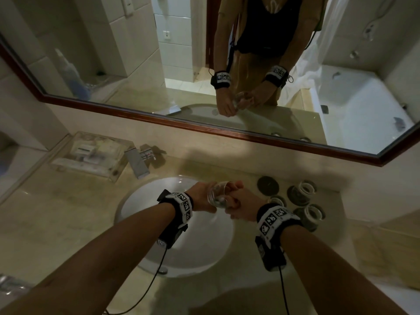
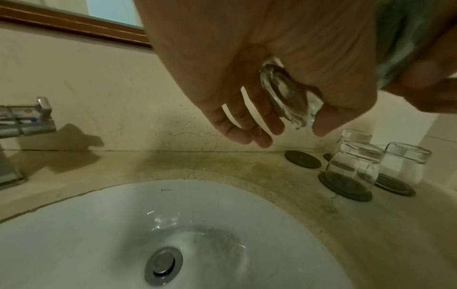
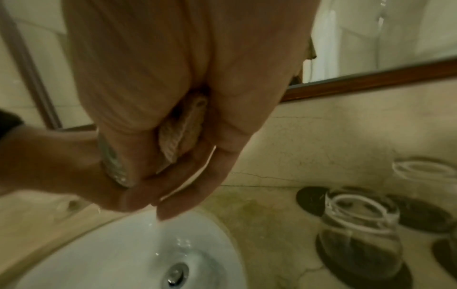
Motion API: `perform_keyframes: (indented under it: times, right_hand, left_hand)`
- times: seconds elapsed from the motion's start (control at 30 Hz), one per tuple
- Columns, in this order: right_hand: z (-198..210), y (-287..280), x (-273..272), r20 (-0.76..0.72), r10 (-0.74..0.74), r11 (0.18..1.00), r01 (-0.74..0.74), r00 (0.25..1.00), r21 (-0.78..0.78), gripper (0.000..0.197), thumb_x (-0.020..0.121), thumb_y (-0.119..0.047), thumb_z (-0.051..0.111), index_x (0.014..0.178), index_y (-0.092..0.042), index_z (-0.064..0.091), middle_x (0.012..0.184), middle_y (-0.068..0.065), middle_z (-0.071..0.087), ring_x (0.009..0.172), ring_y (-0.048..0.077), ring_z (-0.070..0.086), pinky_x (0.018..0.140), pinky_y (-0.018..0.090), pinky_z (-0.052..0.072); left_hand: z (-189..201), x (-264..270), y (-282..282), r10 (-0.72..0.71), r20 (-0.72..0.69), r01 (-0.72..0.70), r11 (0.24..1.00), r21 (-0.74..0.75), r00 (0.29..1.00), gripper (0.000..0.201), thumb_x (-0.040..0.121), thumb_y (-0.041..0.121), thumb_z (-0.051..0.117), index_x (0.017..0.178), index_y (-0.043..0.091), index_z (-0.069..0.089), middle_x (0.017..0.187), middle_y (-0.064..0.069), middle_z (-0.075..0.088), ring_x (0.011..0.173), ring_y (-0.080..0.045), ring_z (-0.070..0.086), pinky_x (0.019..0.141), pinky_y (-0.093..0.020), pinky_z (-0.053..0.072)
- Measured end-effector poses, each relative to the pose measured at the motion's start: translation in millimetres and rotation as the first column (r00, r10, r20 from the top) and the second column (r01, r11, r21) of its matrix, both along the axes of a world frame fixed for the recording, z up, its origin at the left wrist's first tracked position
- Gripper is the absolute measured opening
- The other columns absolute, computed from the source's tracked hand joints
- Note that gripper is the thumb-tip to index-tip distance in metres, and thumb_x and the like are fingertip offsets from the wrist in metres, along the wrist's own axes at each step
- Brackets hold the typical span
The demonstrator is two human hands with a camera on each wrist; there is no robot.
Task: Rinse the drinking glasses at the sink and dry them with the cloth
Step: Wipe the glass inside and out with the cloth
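Note:
A clear drinking glass (image 1: 216,194) lies tilted on its side above the white sink (image 1: 136,201), held between both hands. My left hand (image 1: 202,196) grips its thick base (image 2: 289,97) between thumb and fingers. My right hand (image 1: 236,201) grips the rim end, thumb pressed on the glass wall (image 3: 113,162). A small beige woven piece (image 3: 180,133), apparently the cloth, is tucked in the right palm. Three more glasses (image 2: 351,168) stand on dark coasters at the right of the basin.
The square chrome faucet (image 1: 138,160) stands behind the basin at the left; no water runs from it. A clear tray (image 1: 91,153) of toiletries sits further left. One empty coaster (image 1: 268,186) lies by the wall. The drain plug (image 2: 163,262) is in the basin.

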State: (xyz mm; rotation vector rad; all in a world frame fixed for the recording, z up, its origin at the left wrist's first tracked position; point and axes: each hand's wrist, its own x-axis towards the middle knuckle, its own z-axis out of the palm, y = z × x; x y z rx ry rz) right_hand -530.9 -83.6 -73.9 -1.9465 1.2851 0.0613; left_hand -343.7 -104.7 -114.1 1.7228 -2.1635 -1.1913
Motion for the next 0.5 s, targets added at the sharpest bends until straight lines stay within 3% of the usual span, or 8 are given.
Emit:
perform_keyframes:
  times: [0.07, 0.1, 0.17, 0.27, 0.33, 0.5]
  right_hand:
    - [3.2, -0.1, 1.3, 0.093, -0.124, 0.977, 0.105, 0.988, 0.187, 0.026, 0.089, -0.001, 0.059, 0.114, -0.005, 0.063, 0.115, 0.018, 0.056, 0.080, 0.027, 0.068, 0.068, 0.029, 0.060]
    - [5.6, 0.3, 1.9, 0.121, -0.192, 0.949, 0.153, 0.974, 0.275, 0.018, 0.088, 0.004, 0.056, 0.102, -0.005, 0.064, 0.106, 0.016, 0.057, 0.073, 0.024, 0.067, 0.068, 0.031, 0.060]
    - [9.5, 2.3, 3.2, 0.196, -0.373, 0.843, 0.242, 0.907, 0.480, 0.028, 0.088, 0.010, 0.048, 0.085, -0.016, 0.058, 0.088, 0.012, 0.052, 0.058, 0.016, 0.058, 0.069, 0.035, 0.060]
    - [5.1, 4.6, 2.8, 0.232, -0.616, 0.656, 0.328, 0.753, 0.679, 0.032, 0.086, 0.012, 0.045, 0.102, -0.011, 0.060, 0.075, 0.010, 0.045, 0.045, 0.010, 0.042, 0.067, 0.037, 0.061]
    - [-2.8, 4.5, 2.0, 0.242, -0.706, 0.587, 0.358, 0.665, 0.726, 0.033, 0.085, 0.012, 0.044, 0.107, -0.008, 0.058, 0.065, 0.008, 0.040, 0.039, 0.009, 0.038, 0.062, 0.035, 0.060]
    - [-7.4, 7.6, 7.9, 0.320, -0.838, 0.494, 0.366, 0.442, 0.789, 0.025, 0.087, 0.013, 0.038, 0.090, -0.005, 0.056, 0.060, 0.009, 0.043, 0.032, 0.008, 0.035, 0.048, 0.025, 0.053]
  left_hand:
    - [3.9, -0.1, -1.3, -0.025, 0.050, 0.028, 0.997, -0.065, 0.998, 0.047, 0.062, 0.014, 0.082, 0.100, 0.018, 0.056, 0.099, 0.001, 0.066, 0.091, -0.020, 0.064, 0.076, -0.033, 0.054]
    - [5.5, 0.2, -1.4, -0.042, 0.078, 0.049, 0.994, -0.093, 0.996, 0.046, 0.063, 0.016, 0.082, 0.099, 0.021, 0.055, 0.098, 0.002, 0.064, 0.090, -0.020, 0.063, 0.076, -0.034, 0.053]
    - [9.2, -0.2, -1.7, -0.085, 0.165, 0.111, 0.981, -0.158, 0.983, 0.047, 0.065, 0.020, 0.080, 0.104, 0.024, 0.053, 0.101, 0.003, 0.062, 0.090, -0.018, 0.061, 0.076, -0.032, 0.052]
    - [13.4, -2.5, -0.6, -0.104, 0.286, 0.187, 0.942, -0.278, 0.952, 0.048, 0.069, 0.027, 0.078, 0.109, 0.022, 0.052, 0.107, 0.003, 0.061, 0.090, -0.021, 0.062, 0.078, -0.032, 0.054]
    - [14.7, -4.1, 0.5, -0.093, 0.324, 0.210, 0.915, -0.346, 0.941, 0.048, 0.069, 0.031, 0.077, 0.109, 0.021, 0.052, 0.107, 0.003, 0.060, 0.087, -0.024, 0.063, 0.076, -0.034, 0.055]
    - [13.6, -5.1, 4.1, -0.032, 0.295, 0.154, 0.904, -0.399, 0.955, 0.050, 0.068, 0.035, 0.078, 0.108, 0.020, 0.052, 0.106, 0.001, 0.061, 0.085, -0.024, 0.063, 0.071, -0.033, 0.054]
